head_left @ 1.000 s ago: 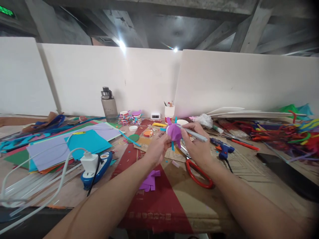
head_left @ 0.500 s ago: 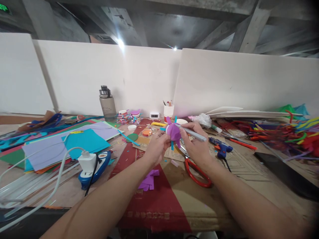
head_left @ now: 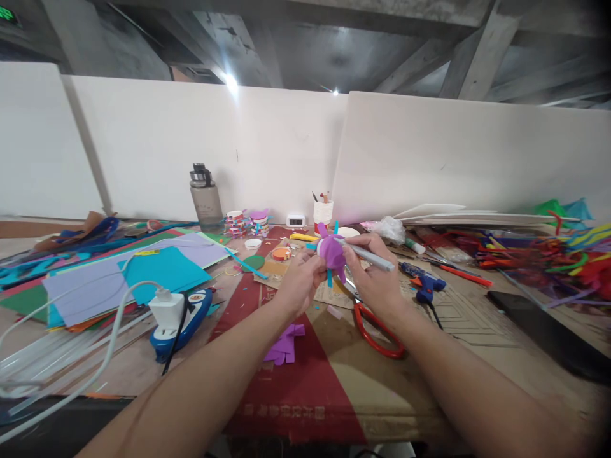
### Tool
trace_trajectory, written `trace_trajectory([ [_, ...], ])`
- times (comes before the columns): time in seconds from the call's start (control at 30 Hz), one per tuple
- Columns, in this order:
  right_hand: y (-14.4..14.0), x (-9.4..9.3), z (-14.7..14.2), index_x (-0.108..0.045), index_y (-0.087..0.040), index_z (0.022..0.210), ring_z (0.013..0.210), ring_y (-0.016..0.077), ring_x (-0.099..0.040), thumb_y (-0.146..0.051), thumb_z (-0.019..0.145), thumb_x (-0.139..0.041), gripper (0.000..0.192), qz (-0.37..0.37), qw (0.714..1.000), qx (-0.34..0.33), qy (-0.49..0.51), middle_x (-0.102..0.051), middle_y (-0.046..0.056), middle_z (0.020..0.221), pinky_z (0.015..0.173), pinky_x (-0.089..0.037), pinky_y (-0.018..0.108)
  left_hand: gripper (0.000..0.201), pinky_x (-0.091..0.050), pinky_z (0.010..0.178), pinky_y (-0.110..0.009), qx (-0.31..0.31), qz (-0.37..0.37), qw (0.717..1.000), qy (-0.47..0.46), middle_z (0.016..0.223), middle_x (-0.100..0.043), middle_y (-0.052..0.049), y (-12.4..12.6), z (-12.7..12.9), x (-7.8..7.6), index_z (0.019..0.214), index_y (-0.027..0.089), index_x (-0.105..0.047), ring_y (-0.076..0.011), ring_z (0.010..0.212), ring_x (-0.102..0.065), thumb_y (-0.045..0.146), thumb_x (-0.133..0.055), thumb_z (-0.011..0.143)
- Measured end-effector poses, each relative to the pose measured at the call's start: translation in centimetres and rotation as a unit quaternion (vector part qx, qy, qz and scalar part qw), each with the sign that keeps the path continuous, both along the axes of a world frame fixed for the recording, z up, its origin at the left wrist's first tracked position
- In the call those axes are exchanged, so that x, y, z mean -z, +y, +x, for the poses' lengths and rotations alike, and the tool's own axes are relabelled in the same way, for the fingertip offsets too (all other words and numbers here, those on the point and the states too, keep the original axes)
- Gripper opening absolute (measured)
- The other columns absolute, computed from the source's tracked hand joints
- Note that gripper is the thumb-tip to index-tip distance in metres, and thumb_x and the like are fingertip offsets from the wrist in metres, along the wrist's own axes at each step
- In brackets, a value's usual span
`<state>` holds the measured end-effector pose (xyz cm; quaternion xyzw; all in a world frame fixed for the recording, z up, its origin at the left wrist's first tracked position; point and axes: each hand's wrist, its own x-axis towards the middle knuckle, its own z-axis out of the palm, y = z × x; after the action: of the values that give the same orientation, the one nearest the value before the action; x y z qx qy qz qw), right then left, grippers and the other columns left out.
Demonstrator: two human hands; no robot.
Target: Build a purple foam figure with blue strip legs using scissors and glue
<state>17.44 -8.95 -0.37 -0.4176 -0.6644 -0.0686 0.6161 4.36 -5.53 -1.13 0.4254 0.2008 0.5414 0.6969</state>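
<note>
Between my hands, above the cardboard, is a small round craft piece (head_left: 333, 253) with a purple top, purple tabs and blue strips sticking out. My left hand (head_left: 305, 277) is closed on its left edge. In my right hand (head_left: 375, 270) a grey marker pen (head_left: 375, 257) is gripped, its front end against the purple top; the tip itself is hard to make out. Below my right hand lie red-handled scissors (head_left: 377, 334), partly covered by it. A pile of purple cut pieces (head_left: 285, 345) rests on the cardboard below my left forearm.
A blue glue gun (head_left: 426, 286) lies to the right, near a black object (head_left: 544, 334). At left are coloured sheets (head_left: 165, 273) and a power strip (head_left: 179, 324) with a white cable. Behind stand a bottle (head_left: 206, 200), a white clock (head_left: 296, 221) and a pen cup (head_left: 323, 213).
Almost nothing differs. Both hands keep the same grip, and the craft piece and marker pen have shifted only very slightly.
</note>
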Motion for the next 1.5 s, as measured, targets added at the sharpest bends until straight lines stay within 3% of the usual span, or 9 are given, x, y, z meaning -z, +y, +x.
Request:
trace_trajectory([
  [1.07,-0.12,-0.02,-0.15,-0.06,-0.023,0.092,0.083,0.019,-0.063,-0.026,0.09,-0.056,0.005,0.005,0.999,-0.003,-0.032,-0.066,0.004,0.088,0.077,-0.05,0.036,0.011,-0.049,0.074,-0.027,0.025,0.039,0.999,0.001,0.071,-0.064,-0.001,-0.26,0.09,-0.22,0.072,0.016,-0.065,-0.0119,0.07,-0.058,0.018,-0.069,0.062],
  [1.5,0.07,0.1,0.03,-0.057,-0.022,0.082,0.075,0.0176,-0.06,-0.026,0.088,-0.056,0.007,-0.006,1.0,0.007,-0.026,-0.061,0.002,0.078,0.071,-0.048,0.033,0.011,-0.046,0.07,-0.025,0.008,0.03,1.0,-0.001,0.065,-0.056,0.002,-0.19,0.11,-0.17,0.068,0.015,-0.06,-0.0095,0.065,-0.053,0.016,-0.067,0.06],
])
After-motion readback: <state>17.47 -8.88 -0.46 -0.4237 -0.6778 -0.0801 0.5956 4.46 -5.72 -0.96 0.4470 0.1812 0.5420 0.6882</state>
